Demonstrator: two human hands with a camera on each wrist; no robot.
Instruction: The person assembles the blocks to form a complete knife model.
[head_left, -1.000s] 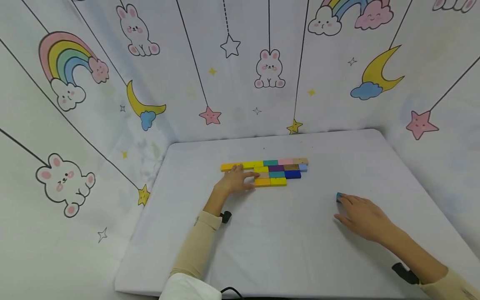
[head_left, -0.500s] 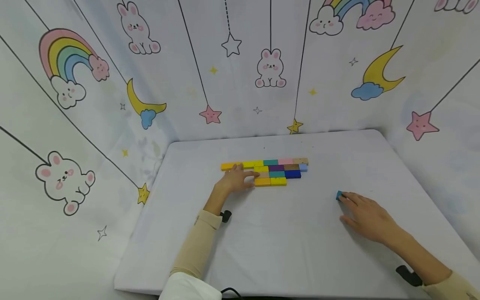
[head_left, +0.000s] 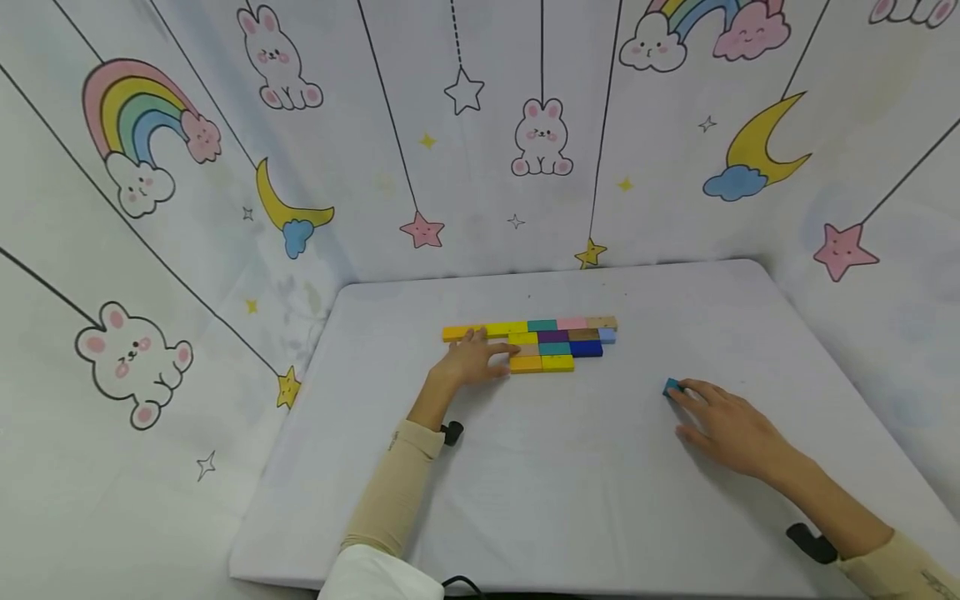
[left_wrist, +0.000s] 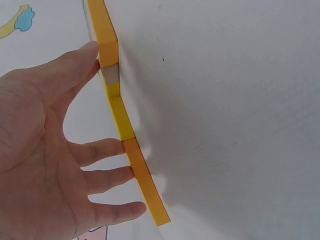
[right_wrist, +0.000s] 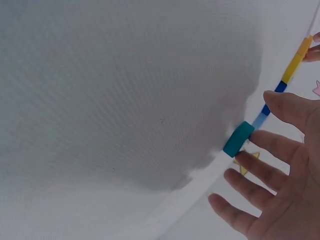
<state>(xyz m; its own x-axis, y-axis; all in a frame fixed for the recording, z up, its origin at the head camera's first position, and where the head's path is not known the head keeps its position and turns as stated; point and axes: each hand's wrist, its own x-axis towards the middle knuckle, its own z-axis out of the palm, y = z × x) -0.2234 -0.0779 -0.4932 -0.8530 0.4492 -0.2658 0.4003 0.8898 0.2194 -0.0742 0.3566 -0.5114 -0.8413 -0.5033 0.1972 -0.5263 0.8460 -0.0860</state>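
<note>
Flat coloured wooden blocks lie in joined rows on the white table, among them a yellow block (head_left: 557, 363), a dark blue block (head_left: 586, 348) and an orange block (left_wrist: 147, 182). My left hand (head_left: 470, 361) rests at the left end of the rows. Its fingertips touch the orange and yellow blocks, and its thumb (left_wrist: 80, 60) touches the orange block nearest me. To the right, apart from the rows, is a teal block (right_wrist: 239, 139). The index and middle fingertips of my right hand (head_left: 738, 429) touch it, with the fingers fairly straight and the thumb held away.
A white cloth covers the table (head_left: 570, 475). Behind and beside it stand white walls printed with rabbits, stars, moons and rainbows. A black wrist strap piece (head_left: 812, 543) shows below my right forearm. A black cable (head_left: 463, 581) curves at the front edge.
My right hand has shifted slightly forward and left, and the teal block has turned and slid a little the same way. The left hand and the rows have stayed still.
</note>
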